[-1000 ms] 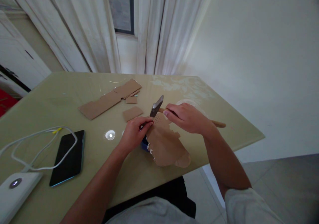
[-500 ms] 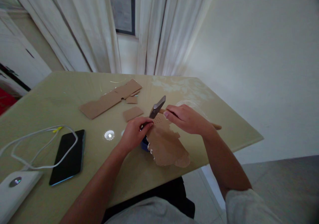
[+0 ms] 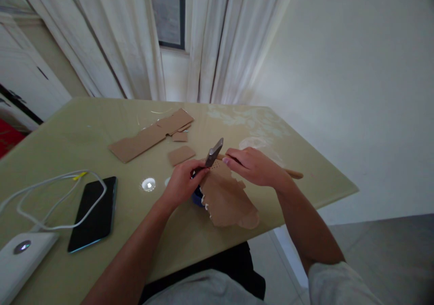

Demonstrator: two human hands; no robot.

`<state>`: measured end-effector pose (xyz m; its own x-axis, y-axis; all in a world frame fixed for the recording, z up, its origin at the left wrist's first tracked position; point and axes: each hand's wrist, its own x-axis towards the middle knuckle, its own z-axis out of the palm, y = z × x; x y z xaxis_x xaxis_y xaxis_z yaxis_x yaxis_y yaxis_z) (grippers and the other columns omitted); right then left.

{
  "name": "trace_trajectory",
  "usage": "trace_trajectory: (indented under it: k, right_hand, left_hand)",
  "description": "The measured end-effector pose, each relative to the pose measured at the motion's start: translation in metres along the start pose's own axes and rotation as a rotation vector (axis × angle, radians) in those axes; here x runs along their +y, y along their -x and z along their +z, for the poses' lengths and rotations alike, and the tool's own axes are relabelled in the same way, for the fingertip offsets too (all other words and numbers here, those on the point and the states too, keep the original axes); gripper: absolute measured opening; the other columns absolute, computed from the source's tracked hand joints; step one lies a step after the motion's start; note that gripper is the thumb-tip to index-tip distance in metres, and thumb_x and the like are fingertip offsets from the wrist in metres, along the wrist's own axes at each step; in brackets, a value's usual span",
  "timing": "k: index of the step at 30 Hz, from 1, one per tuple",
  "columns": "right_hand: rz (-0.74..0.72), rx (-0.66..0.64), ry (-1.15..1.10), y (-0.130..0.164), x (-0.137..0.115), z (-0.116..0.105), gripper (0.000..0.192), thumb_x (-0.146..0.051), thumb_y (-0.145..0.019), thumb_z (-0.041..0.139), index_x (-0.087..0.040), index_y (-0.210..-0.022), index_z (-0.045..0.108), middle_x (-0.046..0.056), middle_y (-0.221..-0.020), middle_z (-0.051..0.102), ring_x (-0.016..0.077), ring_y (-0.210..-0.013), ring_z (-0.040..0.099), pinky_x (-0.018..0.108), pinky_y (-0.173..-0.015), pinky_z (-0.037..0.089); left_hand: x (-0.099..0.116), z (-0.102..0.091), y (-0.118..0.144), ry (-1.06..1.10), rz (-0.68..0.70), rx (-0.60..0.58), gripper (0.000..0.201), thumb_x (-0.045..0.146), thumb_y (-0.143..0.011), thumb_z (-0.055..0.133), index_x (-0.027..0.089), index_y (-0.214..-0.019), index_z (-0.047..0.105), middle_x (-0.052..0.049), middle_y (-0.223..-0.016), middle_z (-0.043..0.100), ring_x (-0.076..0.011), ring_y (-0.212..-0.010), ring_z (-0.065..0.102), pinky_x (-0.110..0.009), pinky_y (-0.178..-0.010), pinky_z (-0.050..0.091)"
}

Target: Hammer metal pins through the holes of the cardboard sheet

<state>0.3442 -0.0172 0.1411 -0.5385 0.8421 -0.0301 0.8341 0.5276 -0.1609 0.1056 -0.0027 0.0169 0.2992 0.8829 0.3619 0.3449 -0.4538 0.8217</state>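
My right hand (image 3: 254,166) is closed round the wooden handle of a hammer (image 3: 214,153), whose metal head hangs just over the fingertips of my left hand (image 3: 182,180). That left hand is pinched at the upper left edge of a torn-edged brown cardboard piece (image 3: 230,199); what its fingers hold is too small to make out. Small holes in rows dot the cardboard close to the hammer head. Under the cardboard's left side a dark blue round object (image 3: 197,198) shows in part, the rest of it hidden.
Beyond my hands lie a long cardboard strip (image 3: 145,140) and a small cardboard rectangle (image 3: 181,155). At the left are a black phone (image 3: 93,214), a white cable (image 3: 63,227) and a white power bank (image 3: 29,260). The table's edge (image 3: 325,204) runs at the right.
The hammer head has come down a little, closer to my left fingertips and the cardboard. My right hand has lowered slightly with it, while the left hand stays in place.
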Motion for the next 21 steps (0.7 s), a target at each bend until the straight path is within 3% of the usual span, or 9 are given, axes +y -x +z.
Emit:
trace_trajectory:
  k: [21]
  right_hand:
    - [0.033, 0.034, 0.016, 0.0059, 0.0021, 0.0051, 0.044, -0.046, -0.12, 0.036, -0.019, -0.102, 0.065, 0.005, -0.087, 0.072, 0.0197, -0.079, 0.062, 0.034, -0.071, 0.027]
  left_hand:
    - [0.0002, -0.0001, 0.0003, 0.032, -0.067, -0.005, 0.021, 0.039, -0.096, 0.072, 0.025, -0.103, 0.086, -0.003, -0.094, 0.085, -0.0199, -0.079, 0.071, -0.032, -0.078, 0.056]
